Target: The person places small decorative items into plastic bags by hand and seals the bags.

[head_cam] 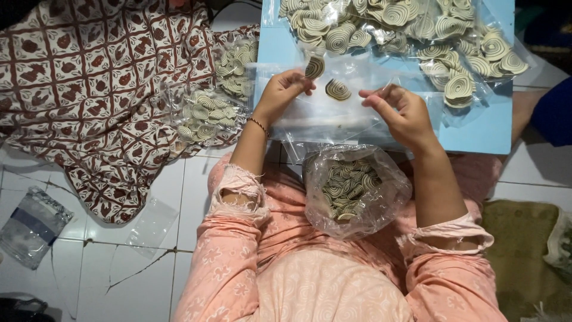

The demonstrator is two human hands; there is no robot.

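Observation:
My left hand (280,92) pinches a round spiral-patterned chip (314,67) at the mouth of a small clear plastic bag (333,113). My right hand (400,113) grips the same bag's other edge. A second spiral chip (338,89) lies inside or on the bag between my hands. The bag rests on a light blue board (494,128). A large open plastic bag of chips (353,191) sits in my lap below my hands.
A heap of loose spiral chips on clear plastic (411,30) covers the board's far side. Two filled small bags (205,113) lie on a brown patterned cloth (89,89) at left. Empty clear bags (152,225) and a bag stack (30,226) lie on the white tiled floor.

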